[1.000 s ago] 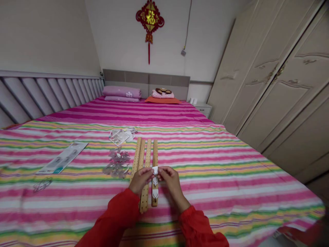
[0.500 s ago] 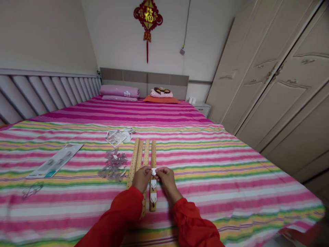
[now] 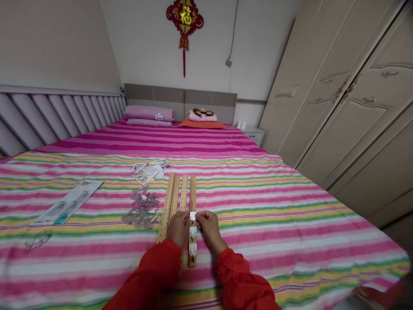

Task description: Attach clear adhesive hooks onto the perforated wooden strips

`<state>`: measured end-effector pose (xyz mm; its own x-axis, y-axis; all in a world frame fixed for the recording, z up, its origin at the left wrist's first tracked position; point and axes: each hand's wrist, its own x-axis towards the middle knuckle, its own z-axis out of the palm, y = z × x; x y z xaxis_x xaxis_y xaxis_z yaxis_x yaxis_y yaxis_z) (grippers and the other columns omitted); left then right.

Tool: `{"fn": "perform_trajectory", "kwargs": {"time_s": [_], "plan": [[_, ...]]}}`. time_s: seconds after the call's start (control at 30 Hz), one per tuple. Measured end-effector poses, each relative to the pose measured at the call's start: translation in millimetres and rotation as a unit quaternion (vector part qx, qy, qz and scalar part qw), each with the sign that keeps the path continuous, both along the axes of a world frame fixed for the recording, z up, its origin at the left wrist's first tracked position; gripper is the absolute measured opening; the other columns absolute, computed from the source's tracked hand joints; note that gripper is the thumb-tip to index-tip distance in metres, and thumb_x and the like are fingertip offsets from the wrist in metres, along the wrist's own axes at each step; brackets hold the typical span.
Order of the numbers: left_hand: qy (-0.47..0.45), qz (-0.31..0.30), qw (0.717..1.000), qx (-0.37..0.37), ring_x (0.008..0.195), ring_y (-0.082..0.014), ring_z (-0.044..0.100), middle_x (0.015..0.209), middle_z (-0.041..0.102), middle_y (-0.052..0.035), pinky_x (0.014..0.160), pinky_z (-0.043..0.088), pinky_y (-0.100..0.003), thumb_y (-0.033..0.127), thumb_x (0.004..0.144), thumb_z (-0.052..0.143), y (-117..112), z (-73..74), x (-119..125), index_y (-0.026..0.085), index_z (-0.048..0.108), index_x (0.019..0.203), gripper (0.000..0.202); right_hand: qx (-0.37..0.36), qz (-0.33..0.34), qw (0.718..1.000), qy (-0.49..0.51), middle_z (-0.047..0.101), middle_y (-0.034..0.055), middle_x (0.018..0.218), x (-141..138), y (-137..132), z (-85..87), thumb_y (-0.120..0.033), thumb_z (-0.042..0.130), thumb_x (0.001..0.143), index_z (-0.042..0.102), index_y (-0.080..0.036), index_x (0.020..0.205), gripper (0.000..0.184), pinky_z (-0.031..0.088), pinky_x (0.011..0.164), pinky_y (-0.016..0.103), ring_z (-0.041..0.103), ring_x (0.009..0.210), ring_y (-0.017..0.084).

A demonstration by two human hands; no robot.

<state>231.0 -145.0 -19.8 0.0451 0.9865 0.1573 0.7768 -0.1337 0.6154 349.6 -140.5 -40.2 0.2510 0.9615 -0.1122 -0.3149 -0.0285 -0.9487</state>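
Note:
Several perforated wooden strips lie side by side on the striped bedspread. The rightmost strip carries two small white hooks near its close end. My left hand and my right hand meet over that strip. Both pinch a third small white hook and press it onto the wood just beyond the other two. Red sleeves cover both forearms.
A heap of clear plastic hooks lies left of the strips, torn packets beyond it, a long packaging card farther left. Pillows sit at the headboard. A wardrobe lines the right side. A slatted rail runs along the left.
Both hands have lowered the white hook from above the strip down onto it. The view has shifted slightly.

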Motion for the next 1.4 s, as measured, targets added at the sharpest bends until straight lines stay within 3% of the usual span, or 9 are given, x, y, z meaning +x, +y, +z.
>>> {"fn": "perform_trajectory", "kwargs": {"time_s": [0.5, 0.83, 1.03, 1.4], "plan": [[0.110, -0.022, 0.993, 0.020, 0.095, -0.0200, 0.055, 0.099, 0.064, -0.0081, 0.085, 0.037, -0.032, 0.015, 0.088, 0.038, -7, -1.5, 2, 0.020, 0.063, 0.114, 0.037, 0.001, -0.021, 1.000, -0.009, 0.053, -0.0039, 0.038, -3, 7, -12.4, -0.030, 0.069, 0.055, 0.062, -0.015, 0.053, 0.016, 0.031, 0.035, 0.020, 0.043, 0.032, 0.008], [0.101, -0.037, 0.993, 0.044, 0.092, -0.0204, 0.054, 0.095, 0.063, -0.0099, 0.084, 0.039, -0.032, 0.010, 0.087, 0.034, -6, -8.2, 4, 0.017, 0.065, 0.111, 0.040, -0.003, -0.028, 1.000, -0.002, 0.054, -0.0046, 0.040, -3, 7, -13.8, -0.028, 0.070, 0.055, 0.059, -0.017, 0.054, 0.016, 0.031, 0.034, 0.020, 0.044, 0.032, 0.008], [0.091, -0.067, 0.992, 0.054, 0.095, -0.0201, 0.054, 0.097, 0.062, -0.0092, 0.084, 0.041, -0.031, 0.001, 0.079, 0.038, -8, -11.1, 0, 0.019, 0.061, 0.120, 0.050, 0.003, -0.033, 0.999, -0.016, 0.052, -0.0056, 0.038, -4, 6, -12.9, -0.030, 0.069, 0.056, 0.058, -0.017, 0.053, 0.017, 0.030, 0.034, 0.020, 0.042, 0.032, 0.008], [0.152, -0.074, 0.984, 0.050, 0.097, -0.0210, 0.052, 0.102, 0.061, -0.0094, 0.085, 0.038, -0.033, 0.004, 0.083, 0.037, -11, -10.7, 0, 0.020, 0.061, 0.121, 0.048, -0.005, -0.052, 0.997, -0.062, 0.046, -0.0082, 0.035, -6, 11, -19.9, -0.039, 0.074, 0.055, 0.053, -0.019, 0.052, 0.029, 0.029, 0.032, 0.021, 0.040, 0.030, 0.008]]}}
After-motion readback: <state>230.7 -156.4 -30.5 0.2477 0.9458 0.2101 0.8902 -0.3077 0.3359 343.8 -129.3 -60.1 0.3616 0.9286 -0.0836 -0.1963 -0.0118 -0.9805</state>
